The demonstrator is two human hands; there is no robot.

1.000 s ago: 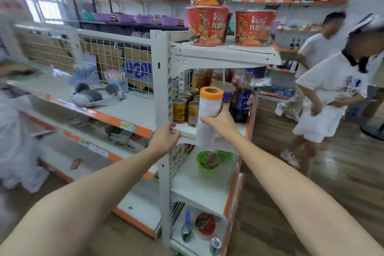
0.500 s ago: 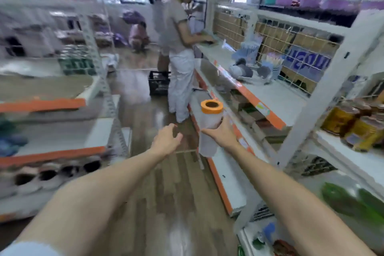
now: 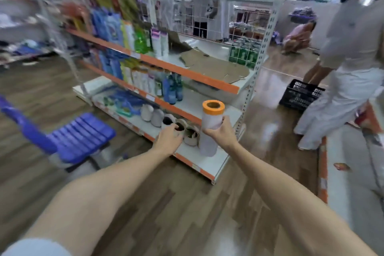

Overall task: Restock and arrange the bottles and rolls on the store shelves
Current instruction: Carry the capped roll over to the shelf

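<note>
A tall white roll with an orange top band and a hollow cardboard core (image 3: 210,129) is held upright in the right hand (image 3: 221,134), whose fingers are wrapped around its middle from the right side. The roll is carried in the air in front of the right end of the lowest white shelf board with an orange front strip (image 3: 199,162); no contact between roll and board can be seen. The left hand (image 3: 168,138) is extended toward the same board, palm down, with the fingers loosely curled and nothing gripped; its fingertips lie at a row of short white rolls lying on their sides with dark open cores (image 3: 182,129), though contact cannot be confirmed. This row is placed on the lowest board, just left of the held roll. On the middle board, a group of blue and white plastic bottles (image 3: 164,87) is stood upright. The upper board is occupied by coloured refill pouches and white bottles at the left, a flattened brown cardboard sheet (image 3: 214,64) in the centre and a block of green cans (image 3: 243,53) at the right. A blue slatted plastic chair (image 3: 79,137) is positioned on the wooden floor to the left of the shelving. A black plastic crate (image 3: 301,95) is set on the floor to the right, beside a standing person in white clothing (image 3: 353,64).
</note>
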